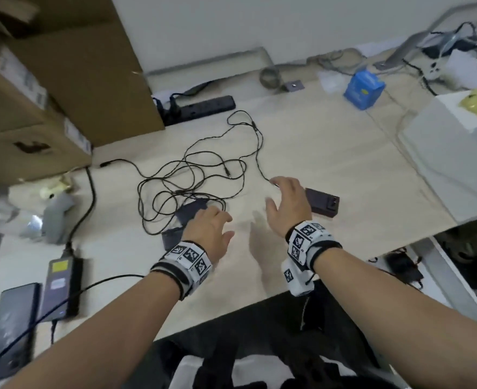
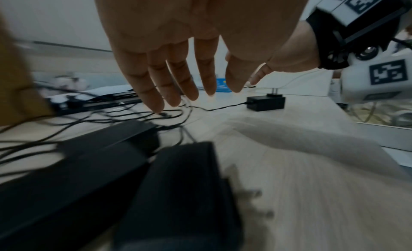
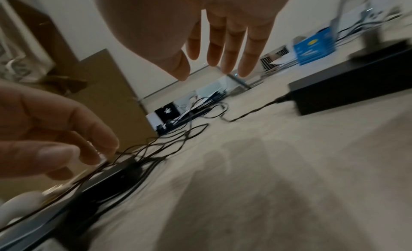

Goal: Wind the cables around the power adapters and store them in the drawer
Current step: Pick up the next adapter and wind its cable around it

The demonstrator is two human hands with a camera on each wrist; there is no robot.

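Note:
A tangle of thin black cables (image 1: 192, 178) lies on the pale table (image 1: 330, 141). Two black power adapters (image 1: 188, 211) (image 1: 171, 238) lie under the tangle's near side. My left hand (image 1: 223, 224) hovers over them with its fingers spread, holding nothing; the left wrist view shows the left hand (image 2: 192, 94) above both adapters (image 2: 100, 149) (image 2: 178, 193). A third black adapter (image 1: 323, 202) lies to the right with its cable running into the tangle. My right hand (image 1: 276, 192) is open just left of it; in the right wrist view the right hand (image 3: 214, 61) hangs above the table beside that adapter (image 3: 347, 85).
Cardboard boxes (image 1: 49, 80) stand at the left, with a black power strip (image 1: 203, 106) behind the cables. A blue packet (image 1: 363, 89) and a white box (image 1: 442, 153) sit at the right. A large power brick (image 1: 60, 287) and a phone (image 1: 13, 327) lie front left.

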